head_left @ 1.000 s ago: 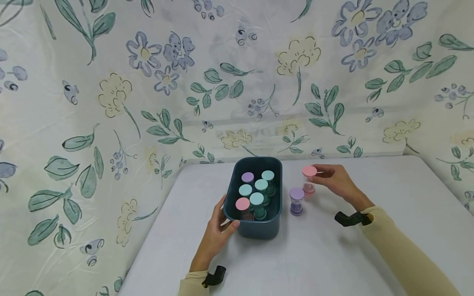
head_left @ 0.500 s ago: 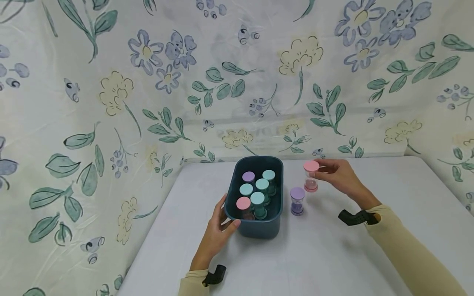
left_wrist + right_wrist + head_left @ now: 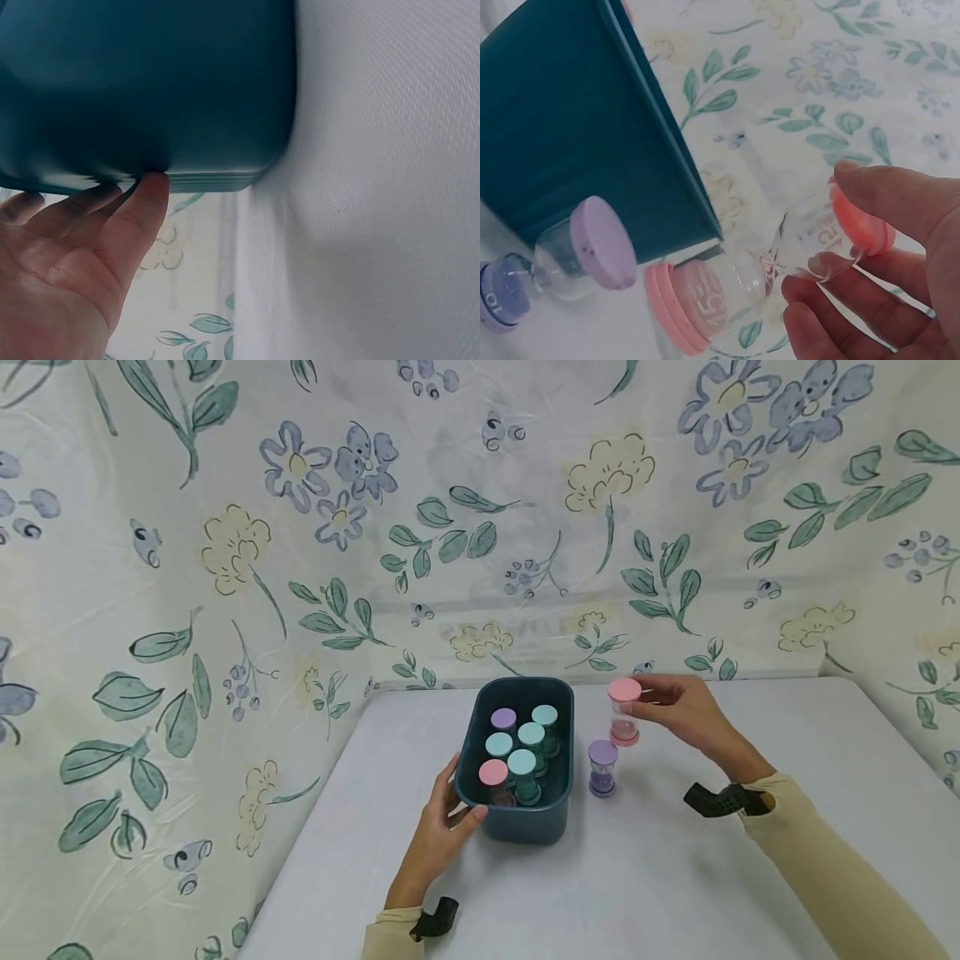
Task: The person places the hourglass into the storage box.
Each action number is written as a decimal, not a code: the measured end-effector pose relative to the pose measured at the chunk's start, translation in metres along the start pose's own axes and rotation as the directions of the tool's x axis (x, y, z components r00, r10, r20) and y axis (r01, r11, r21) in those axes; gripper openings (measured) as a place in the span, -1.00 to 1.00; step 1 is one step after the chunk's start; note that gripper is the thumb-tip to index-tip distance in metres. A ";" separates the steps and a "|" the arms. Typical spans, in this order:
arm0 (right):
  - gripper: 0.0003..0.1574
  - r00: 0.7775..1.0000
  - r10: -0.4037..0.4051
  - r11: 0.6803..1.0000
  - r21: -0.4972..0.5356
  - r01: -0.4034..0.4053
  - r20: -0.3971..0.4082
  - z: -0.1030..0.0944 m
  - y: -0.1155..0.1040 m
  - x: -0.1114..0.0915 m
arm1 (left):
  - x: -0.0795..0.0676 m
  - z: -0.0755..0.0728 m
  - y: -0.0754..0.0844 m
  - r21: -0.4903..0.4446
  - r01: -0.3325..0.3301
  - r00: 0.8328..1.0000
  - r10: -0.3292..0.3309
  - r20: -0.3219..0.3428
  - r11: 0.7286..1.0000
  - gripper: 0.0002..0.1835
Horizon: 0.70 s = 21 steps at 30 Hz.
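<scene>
My right hand (image 3: pixel 686 714) pinches a pink-capped hourglass (image 3: pixel 624 712) by its upper end. In the right wrist view, thumb and fingers hold one cap and the clear glass of this hourglass (image 3: pixel 720 292), marked 15, with pink sand in the lower bulb. Close by on the table stands a purple-capped hourglass (image 3: pixel 602 767). My left hand (image 3: pixel 437 835) holds the near-left corner of a dark teal bin (image 3: pixel 525 828), thumb on the front rim and fingers along the left side. In the left wrist view the thumb (image 3: pixel 142 214) meets the bin wall.
Inside the bin stand several hourglasses: mint ones (image 3: pixel 521 763), a pink one (image 3: pixel 492 772) and a purple one (image 3: pixel 502 719). The white table (image 3: pixel 600 893) ends at a flowered cloth backdrop (image 3: pixel 525 527). Dark wrist mounts (image 3: pixel 723 800) sit on both sleeves.
The right hand has raised the pink hourglass, taking it slightly right and then back left toward the bin. The left hand and the bin have stayed in place.
</scene>
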State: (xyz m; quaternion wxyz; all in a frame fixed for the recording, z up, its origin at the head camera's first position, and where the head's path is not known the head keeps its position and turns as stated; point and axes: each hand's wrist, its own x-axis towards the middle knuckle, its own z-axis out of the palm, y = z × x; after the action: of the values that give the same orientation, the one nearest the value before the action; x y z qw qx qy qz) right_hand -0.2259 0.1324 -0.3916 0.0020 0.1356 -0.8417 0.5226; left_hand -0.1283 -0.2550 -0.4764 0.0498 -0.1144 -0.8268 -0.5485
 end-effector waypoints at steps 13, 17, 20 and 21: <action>-0.26 0.999 -0.040 0.999 0.022 0.040 0.016 0.003 -0.029 -0.006 | -0.001 0.000 0.000 0.009 -0.002 1.000 0.002 -0.005 1.000 -0.12; -0.29 0.998 -0.062 0.997 0.055 0.060 0.031 0.008 -0.039 -0.005 | -0.002 0.000 0.000 0.007 -0.004 1.000 0.004 -0.004 1.000 -0.12; -0.31 0.997 -0.073 0.995 0.076 0.070 0.037 0.012 -0.046 -0.004 | -0.001 -0.001 0.000 0.004 -0.002 1.000 0.002 0.001 1.000 -0.13; -0.32 0.997 -0.073 0.994 0.083 0.070 0.039 0.014 -0.048 -0.004 | -0.001 -0.001 0.000 0.003 -0.002 1.000 0.002 0.004 1.000 -0.13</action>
State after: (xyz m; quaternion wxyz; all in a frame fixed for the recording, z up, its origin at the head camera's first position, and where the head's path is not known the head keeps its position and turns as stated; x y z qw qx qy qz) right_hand -0.2094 0.1013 -0.3562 -0.0026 0.1765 -0.8141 0.5533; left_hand -0.1271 -0.2557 -0.4764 0.0489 -0.1160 -0.8277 -0.5469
